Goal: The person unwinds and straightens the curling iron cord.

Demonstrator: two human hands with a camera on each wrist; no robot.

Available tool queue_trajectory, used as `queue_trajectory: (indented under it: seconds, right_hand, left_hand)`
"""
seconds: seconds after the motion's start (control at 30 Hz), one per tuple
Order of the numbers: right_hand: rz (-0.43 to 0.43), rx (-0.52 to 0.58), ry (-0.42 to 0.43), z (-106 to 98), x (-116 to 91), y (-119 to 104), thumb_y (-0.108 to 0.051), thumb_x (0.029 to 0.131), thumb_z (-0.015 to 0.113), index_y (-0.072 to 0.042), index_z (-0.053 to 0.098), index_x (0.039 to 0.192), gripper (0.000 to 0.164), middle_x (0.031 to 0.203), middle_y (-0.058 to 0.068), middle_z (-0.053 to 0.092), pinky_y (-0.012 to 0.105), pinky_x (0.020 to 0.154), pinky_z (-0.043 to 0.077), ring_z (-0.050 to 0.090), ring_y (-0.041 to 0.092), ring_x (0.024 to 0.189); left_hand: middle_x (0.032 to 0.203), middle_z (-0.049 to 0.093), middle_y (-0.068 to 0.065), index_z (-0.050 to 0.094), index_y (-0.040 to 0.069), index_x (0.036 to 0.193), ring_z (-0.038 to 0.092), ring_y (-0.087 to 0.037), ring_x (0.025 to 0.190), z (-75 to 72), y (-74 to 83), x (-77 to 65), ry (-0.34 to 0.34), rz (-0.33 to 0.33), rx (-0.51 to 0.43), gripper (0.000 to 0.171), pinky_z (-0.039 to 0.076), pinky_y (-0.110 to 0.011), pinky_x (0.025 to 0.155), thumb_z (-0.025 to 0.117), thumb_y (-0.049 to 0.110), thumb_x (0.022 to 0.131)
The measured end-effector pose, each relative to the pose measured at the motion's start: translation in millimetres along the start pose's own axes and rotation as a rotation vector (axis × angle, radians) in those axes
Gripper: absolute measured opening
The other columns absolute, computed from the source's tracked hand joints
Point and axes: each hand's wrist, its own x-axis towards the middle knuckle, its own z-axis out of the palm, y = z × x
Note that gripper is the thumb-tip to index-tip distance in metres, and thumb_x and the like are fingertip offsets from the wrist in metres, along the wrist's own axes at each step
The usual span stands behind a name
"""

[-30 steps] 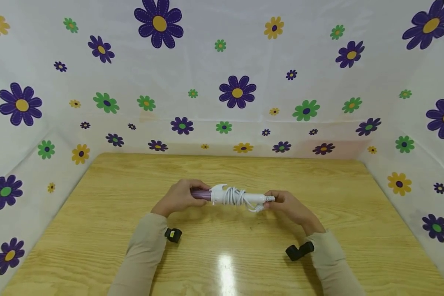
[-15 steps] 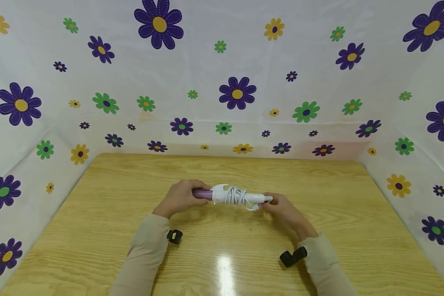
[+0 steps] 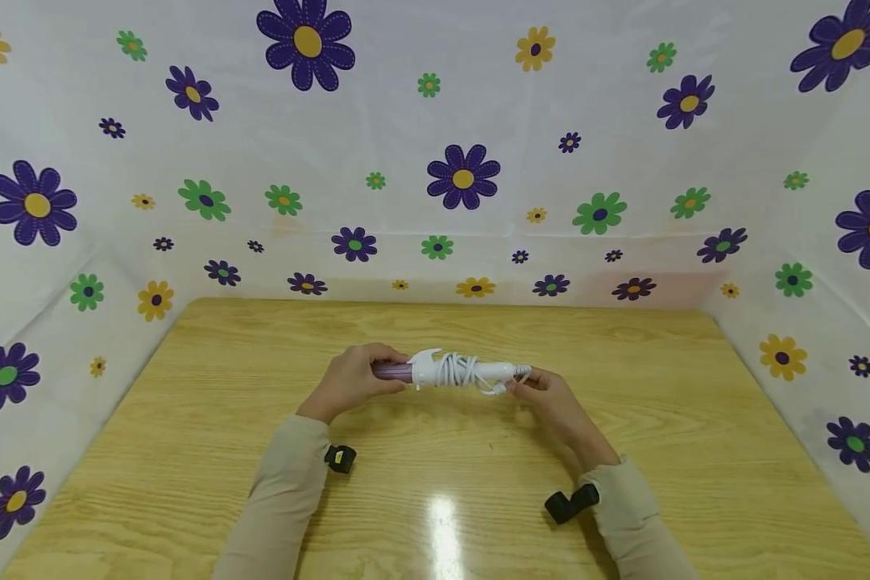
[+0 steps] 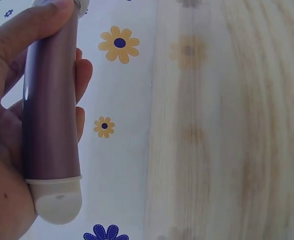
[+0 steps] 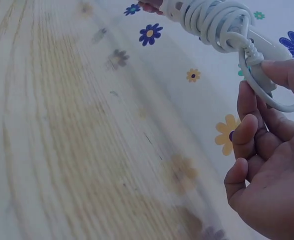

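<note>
A curling iron [image 3: 426, 372] with a purple barrel [image 4: 52, 105] and a white handle is held level above the table, its white cord [image 3: 458, 370] wound round the handle. My left hand [image 3: 351, 379] grips the barrel, the thumb along one side and the fingers behind it. In the left wrist view the barrel ends in a pale rounded tip [image 4: 59, 202]. With thumb and fingertips my right hand [image 3: 554, 401] pinches the plug end [image 5: 259, 75] of the cord beside the handle's end. A loop of cord hangs by those fingers; the plug's prongs are hidden.
The wooden table [image 3: 435, 475] reaches back to a white flowered cloth [image 3: 406, 137], which also rises on the left and right sides. Black wrist mounts sit on the left sleeve [image 3: 279, 483] and the right sleeve [image 3: 638, 511].
The curling iron has risen slightly in the head view, along with both hands. My right hand has moved a little left, from the handle's end to the plug.
</note>
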Motion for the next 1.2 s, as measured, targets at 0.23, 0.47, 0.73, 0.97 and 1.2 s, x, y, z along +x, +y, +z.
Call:
queue_trajectory:
  seconds: [0.23, 0.47, 0.73, 0.97, 1.2]
  right_hand:
    - [-0.044, 0.023, -0.041, 0.3, -0.3, -2.5, -0.01, 0.094, 0.058, 0.016, 0.048, 0.129, 0.045, 0.109, -0.002, 0.065, 0.024, 0.089, 0.05, 0.06, -0.001, 0.097]
    - [-0.067, 0.116, -0.029, 2.6, -2.1, -7.0, -0.006, 0.093, 0.057, 0.021, 0.046, 0.124, 0.043, 0.1, -0.013, 0.063, 0.018, 0.088, 0.048, 0.059, -0.003, 0.096]
    - [-0.078, 0.202, -0.075, 2.0, -3.3, -9.8, -0.003, 0.091, 0.056, 0.021, 0.046, 0.123, 0.041, 0.101, -0.015, 0.063, 0.016, 0.089, 0.045, 0.058, -0.002, 0.1]
    - [-0.087, 0.17, -0.086, 1.5, -2.1, -6.9, -0.001, 0.091, 0.056, 0.014, 0.055, 0.113, 0.027, 0.095, -0.014, 0.065, 0.02, 0.087, 0.048, 0.059, 0.0, 0.094]
    - [-0.082, 0.148, -0.028, 6.1, -0.2, -9.2, -0.003, 0.089, 0.06, 0.0, 0.059, 0.102, 0.013, 0.091, -0.011, 0.062, 0.022, 0.085, 0.05, 0.058, 0.002, 0.088]
  left_hand:
    - [0.115, 0.07, -0.002, 0.072, 0.022, 0.112, 0.064, -0.015, 0.092, -2.1, -5.4, 0.3, -0.014, -0.017, -0.066, 0.035, 0.051, -0.037, 0.082, 0.08, 0.028, 0.079]
    - [0.115, 0.069, -0.005, 0.073, 0.019, 0.11, 0.063, -0.016, 0.093, 1.3, -6.3, 0.2, -0.036, -0.043, -0.172, 0.033, 0.051, -0.036, 0.083, 0.081, 0.022, 0.078]
    - [0.114, 0.069, -0.009, 0.072, 0.014, 0.109, 0.062, -0.017, 0.091, 1.2, -6.5, 0.2, -0.078, -0.017, -0.231, 0.032, 0.051, -0.034, 0.081, 0.08, 0.022, 0.079]
    - [0.114, 0.069, -0.008, 0.072, 0.015, 0.109, 0.062, -0.016, 0.091, 0.8, -7.9, -0.6, -0.069, -0.016, -0.196, 0.033, 0.051, -0.033, 0.081, 0.08, 0.024, 0.079]
    - [0.112, 0.07, -0.003, 0.072, 0.021, 0.111, 0.063, -0.015, 0.089, -1.2, -5.0, -1.3, -0.004, -0.036, -0.117, 0.034, 0.051, -0.034, 0.078, 0.08, 0.027, 0.078]
